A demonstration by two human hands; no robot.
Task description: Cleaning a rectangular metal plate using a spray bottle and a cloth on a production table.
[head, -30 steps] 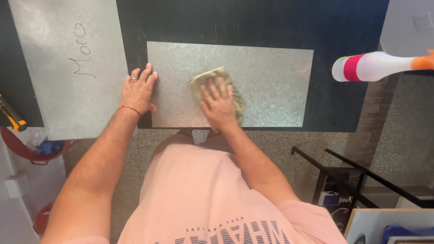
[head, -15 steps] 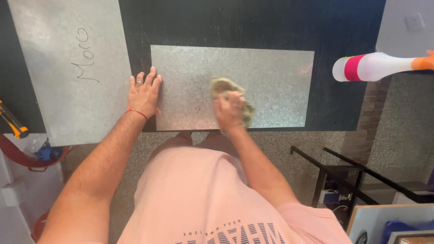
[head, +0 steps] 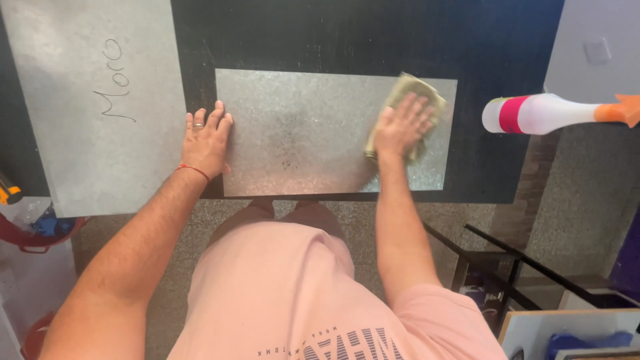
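Now the right hand (head: pixel 400 127) presses flat on a folded yellowish cloth (head: pixel 412 100) at the far right end of the small metal sheet (head: pixel 300 133), fingers spread and palm down, pinning the cloth rather than gripping it. A second ago that hand and cloth sat near the sheet's middle, close to the left hand; they have since slid rightward across it, so the wipe has covered most of the sheet's width and reached its right edge. The left hand (head: pixel 207 140) stays open and flat, fingers together, on the sheet's left edge, bracing it against the dark tabletop (head: pixel 333 33); it holds nothing. Left of that hand lies a larger grey sheet (head: pixel 87 100). Right of the cloth, well apart, a white bottle (head: pixel 540 113) with a pink band lies on its side.
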